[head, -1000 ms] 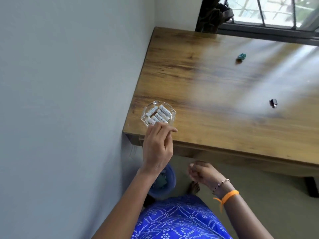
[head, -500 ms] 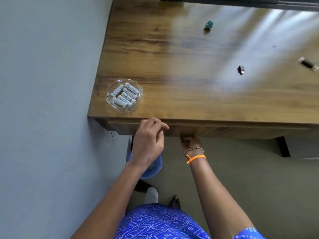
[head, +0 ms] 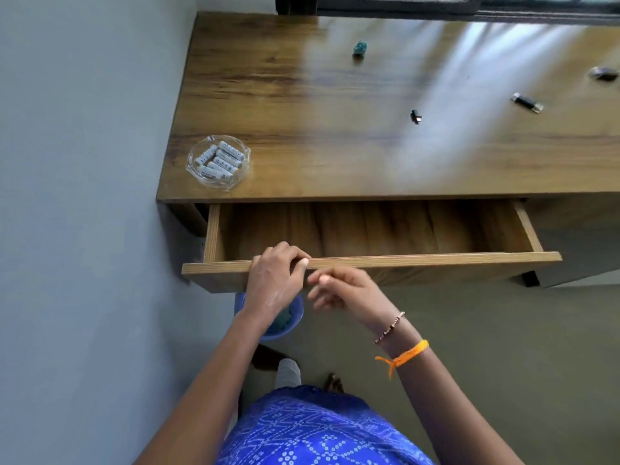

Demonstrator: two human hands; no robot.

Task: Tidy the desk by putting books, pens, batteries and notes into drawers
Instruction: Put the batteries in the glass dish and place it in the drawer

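A wooden desk (head: 335, 95) stands against the wall, and its drawer (head: 419, 263) is pulled out, showing a bare wooden bottom. A clear glass dish (head: 201, 172) holding several white batteries (head: 219, 161) sits at the desk's near left corner. My left hand (head: 275, 276) grips the top edge of the drawer front near its left end, fingers curled over it. My right hand (head: 345, 292) hovers just in front of the drawer front beside the left hand. It is blurred, its fingers loosely curled and holding nothing.
On the desk top lie a crumpled teal scrap (head: 359, 48), a small black adapter (head: 416, 116), a black USB stick (head: 526, 103) and a dark object (head: 604, 73) at the right edge. A blue tub (head: 292, 317) sits on the floor under the drawer. A grey wall runs along the left.
The drawer has slid out from shut to open. My left hand moved from near the dish to the drawer front; my right hand came out from under the desk edge.
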